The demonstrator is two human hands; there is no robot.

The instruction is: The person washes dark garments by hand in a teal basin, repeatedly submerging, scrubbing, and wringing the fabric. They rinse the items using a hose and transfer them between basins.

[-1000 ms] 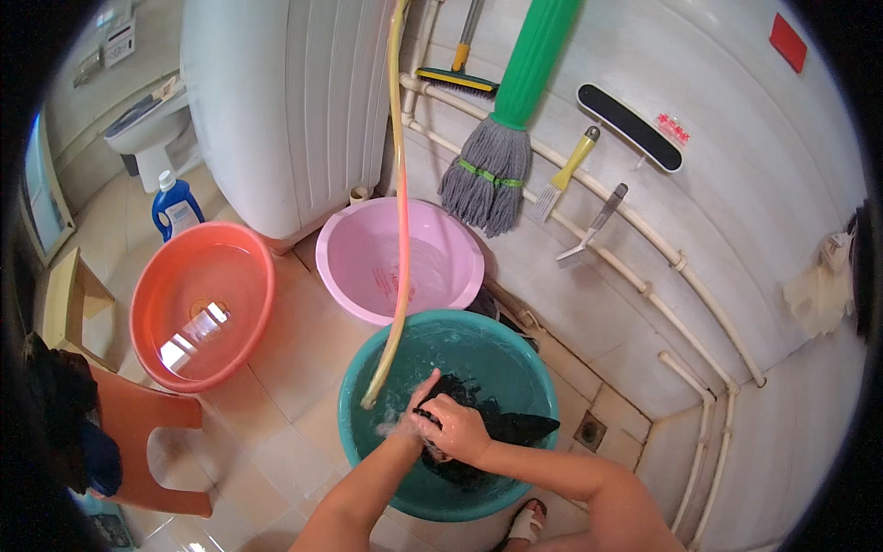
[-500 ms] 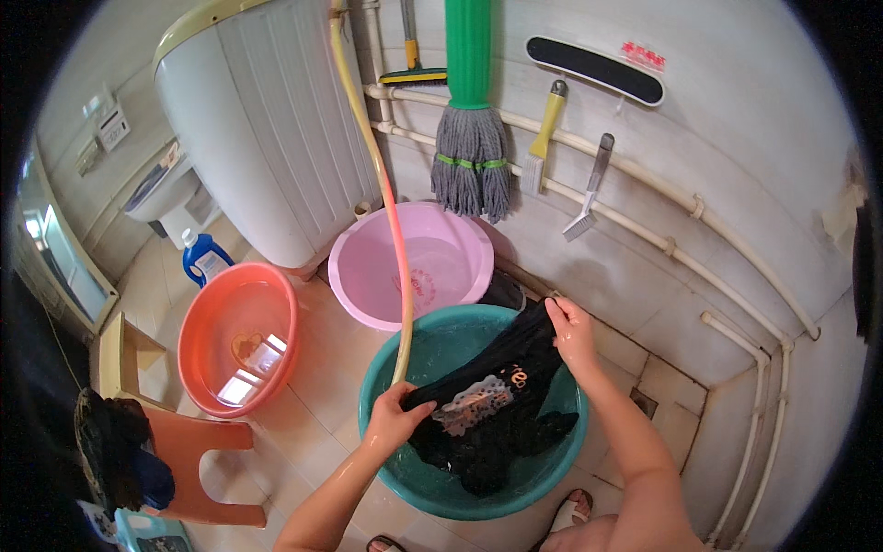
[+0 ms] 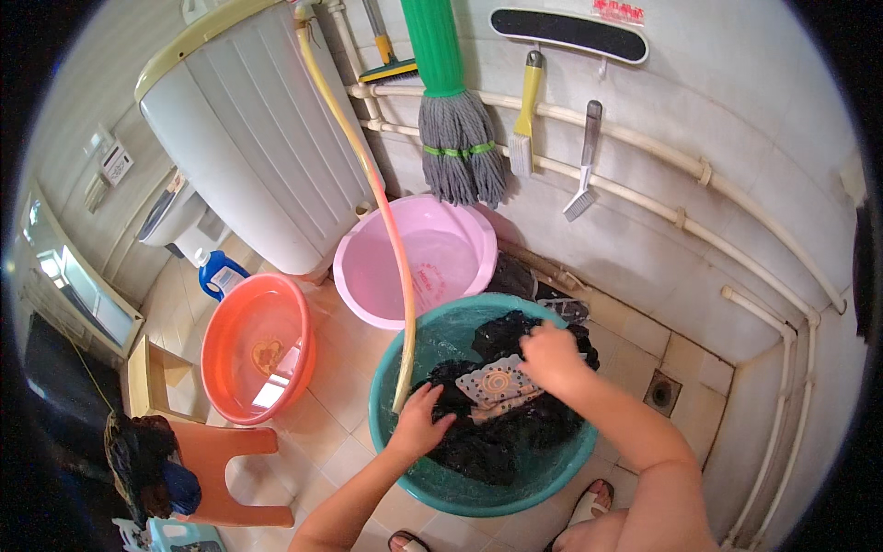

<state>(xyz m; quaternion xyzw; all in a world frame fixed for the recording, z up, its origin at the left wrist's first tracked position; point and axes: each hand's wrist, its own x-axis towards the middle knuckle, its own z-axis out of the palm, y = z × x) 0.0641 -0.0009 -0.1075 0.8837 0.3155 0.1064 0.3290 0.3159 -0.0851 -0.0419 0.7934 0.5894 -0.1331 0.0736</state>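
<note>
A soaked black garment (image 3: 478, 451) with a light printed patch (image 3: 501, 382) lies bunched in a round teal basin (image 3: 391, 474). Water shows around the cloth. My left hand (image 3: 421, 423) rests at the basin's left side, its fingers spread beside the fabric and holding nothing. On the far right part of the garment is my right hand (image 3: 554, 359), its fingers bent and closed at the cloth. The back of that hand partly hides its fingertips. A yellowish hose (image 3: 375, 179) hangs down with its end inside the teal basin, near my left hand.
A pink basin (image 3: 354, 294) stands behind, and an orange basin (image 3: 302, 359) with water stands left. An orange stool (image 3: 207, 460) is at lower left. A mop (image 3: 460, 152) and brushes (image 3: 526, 110) hang along wall pipes. A floor drain (image 3: 662, 393) lies right.
The garment, stretched up between both hands before, has dropped into the basin in a heap. My left hand has let go of it. My right hand has moved down and inward over the cloth.
</note>
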